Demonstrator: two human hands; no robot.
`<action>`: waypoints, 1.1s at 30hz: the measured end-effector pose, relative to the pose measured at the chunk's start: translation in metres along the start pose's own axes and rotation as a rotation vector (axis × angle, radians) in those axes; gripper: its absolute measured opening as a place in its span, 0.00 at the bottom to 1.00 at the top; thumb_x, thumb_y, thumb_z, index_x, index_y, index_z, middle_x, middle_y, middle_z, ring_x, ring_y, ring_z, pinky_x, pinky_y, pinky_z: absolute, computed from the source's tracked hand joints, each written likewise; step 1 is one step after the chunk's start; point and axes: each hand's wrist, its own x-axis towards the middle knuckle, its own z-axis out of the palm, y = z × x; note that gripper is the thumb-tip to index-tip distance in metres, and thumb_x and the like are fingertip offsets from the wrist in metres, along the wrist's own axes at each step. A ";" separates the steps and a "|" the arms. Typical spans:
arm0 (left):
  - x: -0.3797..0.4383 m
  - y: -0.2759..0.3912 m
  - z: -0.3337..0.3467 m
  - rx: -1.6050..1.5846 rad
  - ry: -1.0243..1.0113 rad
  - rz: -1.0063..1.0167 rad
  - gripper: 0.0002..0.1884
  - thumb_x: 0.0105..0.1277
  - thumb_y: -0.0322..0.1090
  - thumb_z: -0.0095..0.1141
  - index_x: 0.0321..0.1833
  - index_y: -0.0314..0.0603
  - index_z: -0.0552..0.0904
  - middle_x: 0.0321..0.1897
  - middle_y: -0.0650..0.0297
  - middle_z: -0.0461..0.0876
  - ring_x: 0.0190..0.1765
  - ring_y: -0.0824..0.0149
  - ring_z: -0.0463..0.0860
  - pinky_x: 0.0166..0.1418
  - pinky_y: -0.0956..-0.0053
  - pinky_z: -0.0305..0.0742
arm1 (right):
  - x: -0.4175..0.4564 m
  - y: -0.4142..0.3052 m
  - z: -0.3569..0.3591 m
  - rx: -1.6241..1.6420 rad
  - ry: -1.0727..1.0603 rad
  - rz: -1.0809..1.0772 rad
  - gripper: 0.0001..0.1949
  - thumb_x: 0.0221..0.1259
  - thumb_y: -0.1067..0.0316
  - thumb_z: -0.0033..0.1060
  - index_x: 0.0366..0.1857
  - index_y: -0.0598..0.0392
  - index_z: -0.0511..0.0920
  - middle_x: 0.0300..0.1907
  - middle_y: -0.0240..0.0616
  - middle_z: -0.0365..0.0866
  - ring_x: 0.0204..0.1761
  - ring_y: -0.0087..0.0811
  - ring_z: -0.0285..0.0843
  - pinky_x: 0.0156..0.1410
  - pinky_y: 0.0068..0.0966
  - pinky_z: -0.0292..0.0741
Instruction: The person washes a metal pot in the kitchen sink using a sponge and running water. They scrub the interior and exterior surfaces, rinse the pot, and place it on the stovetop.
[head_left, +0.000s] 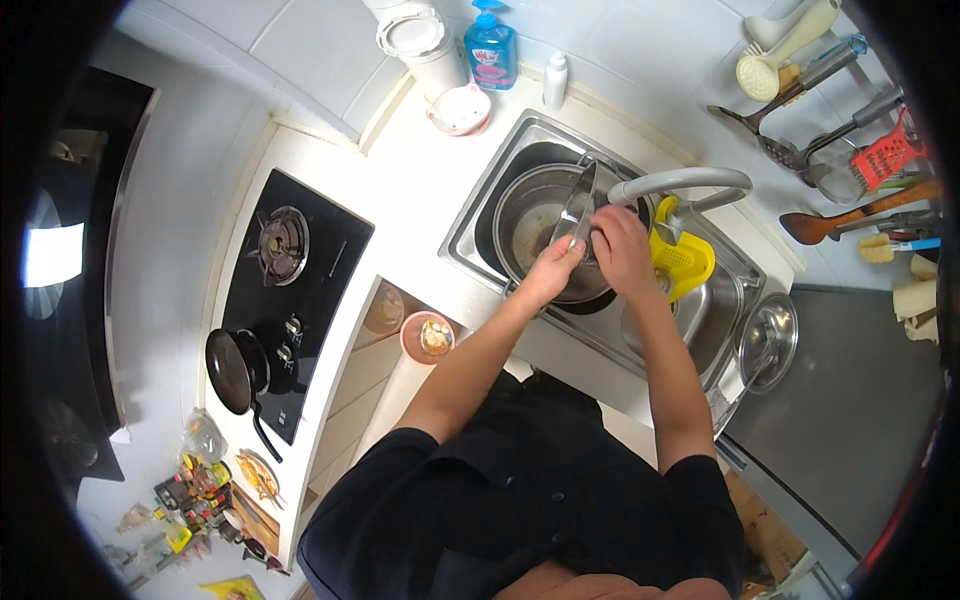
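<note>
A shiny round metal piece (580, 196), a bowl or a lid, is held tilted nearly on edge over the left sink basin. My left hand (556, 264) grips its near rim, thumb on top. Close against its right face is my right hand (622, 251), with fingers bent; whether they grip anything is hidden. Below both hands a large metal pot (517, 217) with side handles sits in the basin, its bottom stained brown. The grey faucet spout (679, 180) ends just above my right hand; running water cannot be made out.
A yellow strainer basket (694, 266) hangs by the faucet over the steel sink (480, 191). A metal bowl (766, 341) stands at the sink's right end. Left is a gas hob (322, 247) with a frying pan (229, 371). Below the counter is a pink bin (409, 345).
</note>
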 end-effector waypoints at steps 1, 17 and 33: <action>-0.001 -0.003 -0.004 0.052 -0.013 -0.025 0.13 0.81 0.41 0.43 0.49 0.40 0.78 0.38 0.76 0.75 0.43 0.80 0.69 0.53 0.81 0.68 | 0.011 0.002 0.002 -0.025 -0.010 0.049 0.14 0.63 0.64 0.60 0.49 0.58 0.80 0.55 0.48 0.80 0.61 0.51 0.75 0.65 0.45 0.70; 0.029 0.017 0.001 0.177 -0.058 0.001 0.17 0.78 0.45 0.51 0.49 0.35 0.79 0.38 0.70 0.80 0.42 0.79 0.73 0.49 0.78 0.72 | -0.014 0.010 0.010 0.189 0.044 0.134 0.22 0.69 0.67 0.53 0.66 0.61 0.72 0.67 0.51 0.73 0.70 0.50 0.68 0.74 0.39 0.64; 0.028 0.014 0.014 0.168 -0.006 -0.086 0.14 0.79 0.41 0.50 0.43 0.37 0.81 0.31 0.76 0.77 0.34 0.82 0.71 0.41 0.81 0.69 | -0.049 0.144 -0.002 -0.427 -0.212 0.461 0.10 0.66 0.60 0.56 0.34 0.55 0.81 0.35 0.51 0.84 0.41 0.54 0.83 0.46 0.49 0.77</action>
